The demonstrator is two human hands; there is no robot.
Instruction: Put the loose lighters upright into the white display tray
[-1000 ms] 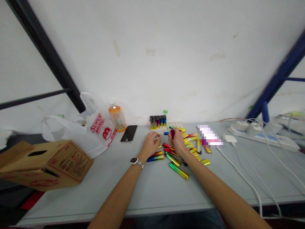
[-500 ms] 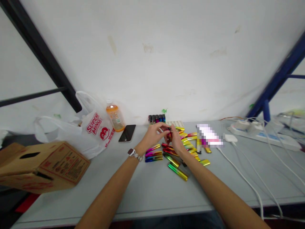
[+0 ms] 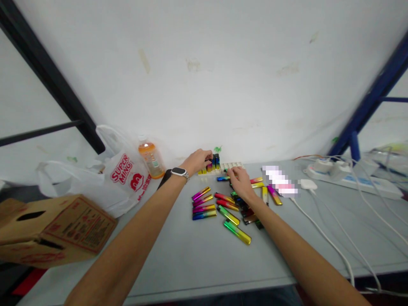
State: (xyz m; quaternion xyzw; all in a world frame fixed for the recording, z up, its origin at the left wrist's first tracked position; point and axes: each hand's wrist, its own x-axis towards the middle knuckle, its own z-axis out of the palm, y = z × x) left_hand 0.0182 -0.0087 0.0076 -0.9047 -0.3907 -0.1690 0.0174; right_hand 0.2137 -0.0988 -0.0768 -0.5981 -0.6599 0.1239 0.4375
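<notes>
Several lighters stand upright, tops up, at the left end of a white gridded tray against the wall. Taking them as my clock's centre, twelve toward the wall, I have the left hand at nine o'clock, its curled fingers over the nearest ones; I can't tell whether it grips one. My right hand is at four, well apart from the left, fingertips bent down near the tray's front edge; what they hold, if anything, is hidden from me.

To work well here, I'd pinch one lighter at a time near its top, keep it vertical and lift or lower it straight, so its neighbours don't tip.

Just out from there, four loose lighters lie roughly side by side at seven, and a heap of dark lighters sits at five, partly under the right forearm; a low wrist could scatter it. A lit phone at three to four limits that side. Farther out, a bottle stands at nine, a plastic bag beyond it, and a cardboard box at eight. White cables trail at four, clear of both hands.
</notes>
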